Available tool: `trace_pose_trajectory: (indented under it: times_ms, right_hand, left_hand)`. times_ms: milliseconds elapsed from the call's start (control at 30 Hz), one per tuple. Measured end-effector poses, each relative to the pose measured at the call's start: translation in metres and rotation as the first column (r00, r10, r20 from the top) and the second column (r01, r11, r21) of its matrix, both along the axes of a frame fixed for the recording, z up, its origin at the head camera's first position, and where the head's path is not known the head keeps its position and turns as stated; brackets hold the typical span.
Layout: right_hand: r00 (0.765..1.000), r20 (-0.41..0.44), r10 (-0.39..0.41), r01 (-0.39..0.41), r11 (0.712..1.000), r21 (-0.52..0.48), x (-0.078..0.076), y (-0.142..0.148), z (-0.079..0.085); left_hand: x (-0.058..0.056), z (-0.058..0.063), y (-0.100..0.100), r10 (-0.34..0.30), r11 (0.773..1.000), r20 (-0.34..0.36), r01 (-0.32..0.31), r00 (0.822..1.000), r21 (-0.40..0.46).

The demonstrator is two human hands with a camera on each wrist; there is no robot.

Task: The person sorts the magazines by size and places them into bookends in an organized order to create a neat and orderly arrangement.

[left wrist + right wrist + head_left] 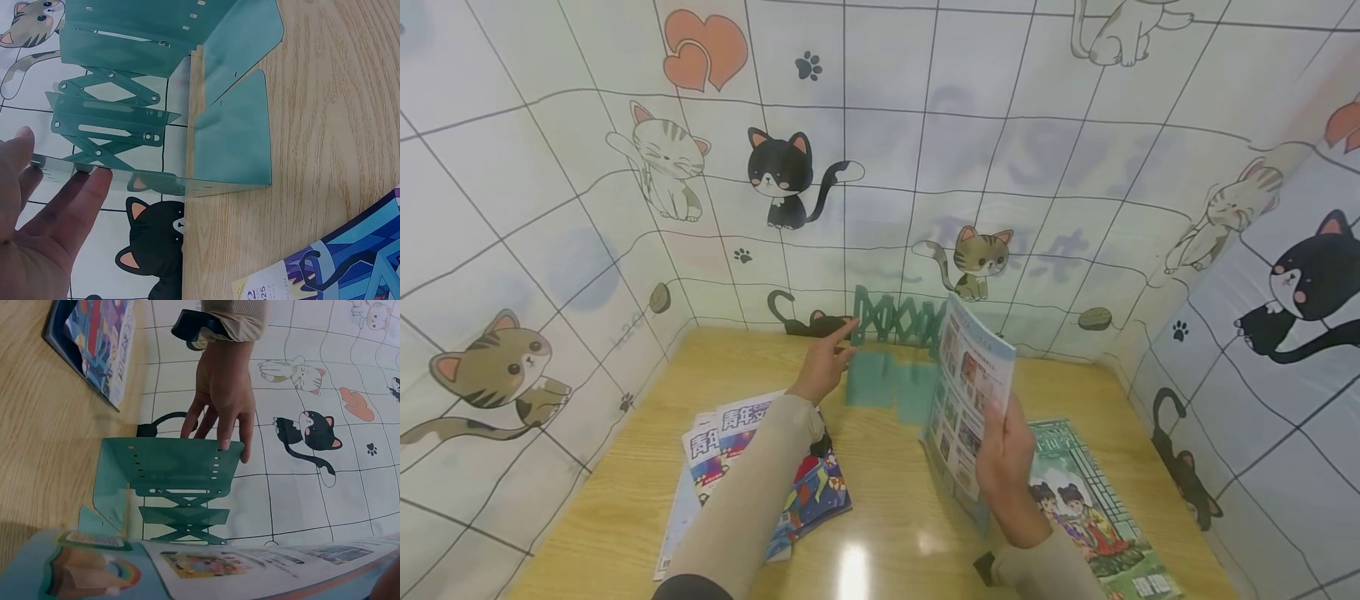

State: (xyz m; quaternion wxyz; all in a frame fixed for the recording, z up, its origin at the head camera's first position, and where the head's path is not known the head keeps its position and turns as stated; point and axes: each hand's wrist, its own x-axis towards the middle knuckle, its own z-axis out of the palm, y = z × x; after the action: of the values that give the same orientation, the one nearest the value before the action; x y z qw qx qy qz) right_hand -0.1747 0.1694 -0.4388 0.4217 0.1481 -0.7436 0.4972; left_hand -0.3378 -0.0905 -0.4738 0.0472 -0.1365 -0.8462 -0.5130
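A green metal expandable bookend (pixel 870 383) with criss-cross folding bars stands at the back of the table. My left hand (pixel 822 367) pinches the edge of its left upright plate (pixel 150 175), with the thumb (pixel 25 142) and fingers on opposite sides. My right hand (pixel 1006 467) grips a thin magazine (pixel 958 392) by its right edge. This magazine is held upright beside the bookend's right end and hides part of it. Its printed cover (pixel 206 569) fills the bottom of the right wrist view, where most of the right hand is out of sight.
Several overlapping magazines (pixel 745 425) lie at left, partly under the left forearm. At right another magazine (pixel 1090 508) with two cartoon figures lies flat. A cat-printed curtain (pixel 880 167) encloses the back and sides of the wooden table (pixel 880 517).
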Motion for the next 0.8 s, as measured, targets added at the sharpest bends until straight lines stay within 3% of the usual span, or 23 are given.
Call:
trace_pose_trajectory:
  times_ms: [267, 367, 533, 800]
  right_hand:
    - [0.993, -0.119, 0.018, -0.025, 0.998, -0.054, -0.008, -0.016, 0.020]
    - [0.990, -0.141, -0.014, 0.004, 0.998, -0.067, -0.011, -0.022, 0.025]
    - [0.979, -0.184, -0.082, 0.065, 0.993, -0.094, -0.023, -0.025, 0.018]
    - [0.967, -0.241, -0.080, 0.065, 0.995, -0.070, -0.046, -0.023, 0.001]
  left_hand:
    - [0.000, 0.001, 0.001, 0.004, 1.000, -0.003, -0.004, 1.000, -0.005]
    - [-0.001, 0.000, 0.001, 0.008, 1.000, -0.007, -0.008, 1.000, -0.008]
    - [0.000, 0.000, 0.002, -0.001, 1.000, -0.013, 0.001, 1.000, -0.002]
    - [0.000, 0.001, 0.002, 0.007, 1.000, -0.026, -0.007, 1.000, -0.007]
